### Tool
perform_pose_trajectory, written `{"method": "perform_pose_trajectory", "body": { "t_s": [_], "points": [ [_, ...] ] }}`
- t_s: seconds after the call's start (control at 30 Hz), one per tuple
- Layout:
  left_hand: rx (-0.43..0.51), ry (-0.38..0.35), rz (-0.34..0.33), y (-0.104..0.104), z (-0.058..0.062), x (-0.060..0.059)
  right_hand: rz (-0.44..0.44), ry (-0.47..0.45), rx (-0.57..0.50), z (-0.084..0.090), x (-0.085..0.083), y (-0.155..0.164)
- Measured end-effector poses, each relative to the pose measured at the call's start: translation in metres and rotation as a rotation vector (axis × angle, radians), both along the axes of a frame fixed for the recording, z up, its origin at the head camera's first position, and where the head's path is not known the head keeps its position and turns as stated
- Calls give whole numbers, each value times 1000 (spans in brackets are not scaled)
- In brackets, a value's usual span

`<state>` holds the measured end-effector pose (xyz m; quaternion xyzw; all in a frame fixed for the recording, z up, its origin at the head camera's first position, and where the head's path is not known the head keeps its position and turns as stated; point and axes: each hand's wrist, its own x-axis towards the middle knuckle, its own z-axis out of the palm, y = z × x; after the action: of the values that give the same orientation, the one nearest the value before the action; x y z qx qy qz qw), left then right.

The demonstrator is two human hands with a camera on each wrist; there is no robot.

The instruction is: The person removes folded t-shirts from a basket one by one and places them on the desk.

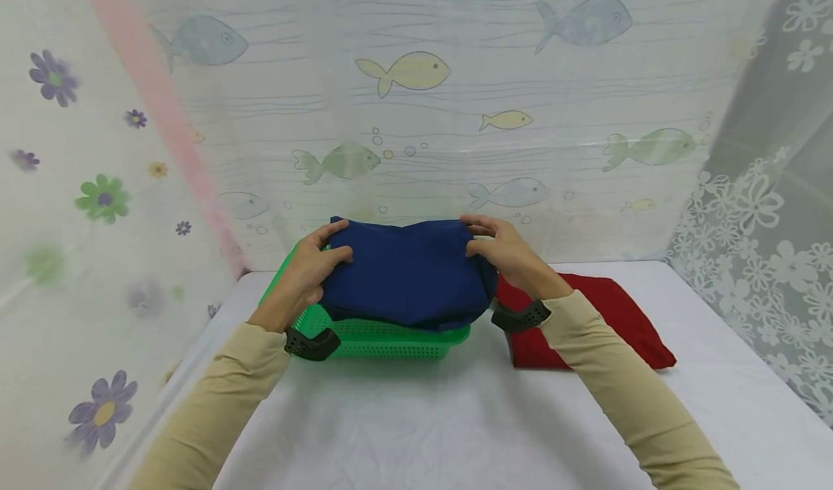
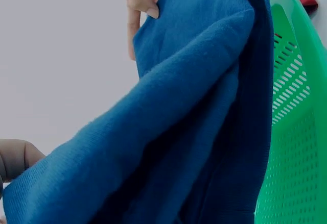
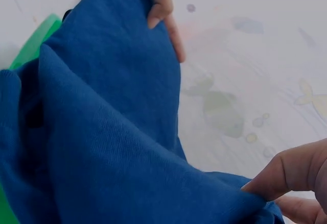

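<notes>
Fingers of both hands pinch the blue cloth (image 1: 406, 273), hiding the green basket's (image 1: 384, 340) inside.

The worktop (image 1: 455, 432) is covered with a white cloth that has some soft wrinkles. A green plastic basket (image 1: 384, 338) with many small holes stands directly on it, toward the far edge. Just to the right of the basket, a folded red cloth (image 1: 612, 309) lies flat on the same white surface, and its corner points to the right.
</notes>
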<state>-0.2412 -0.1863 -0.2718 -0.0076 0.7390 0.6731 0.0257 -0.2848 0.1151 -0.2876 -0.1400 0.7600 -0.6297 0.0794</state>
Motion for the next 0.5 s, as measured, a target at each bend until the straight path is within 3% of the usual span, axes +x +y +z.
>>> {"method": "perform_pose_trajectory", "body": {
  "t_s": [0.27, 0.5],
  "points": [
    [25, 27, -25, 7, -1, 4, 0, 17, -16, -1, 7, 12],
    [82, 27, -105, 13, -1, 10, -9, 24, -22, 6, 20, 27]
  ]
}}
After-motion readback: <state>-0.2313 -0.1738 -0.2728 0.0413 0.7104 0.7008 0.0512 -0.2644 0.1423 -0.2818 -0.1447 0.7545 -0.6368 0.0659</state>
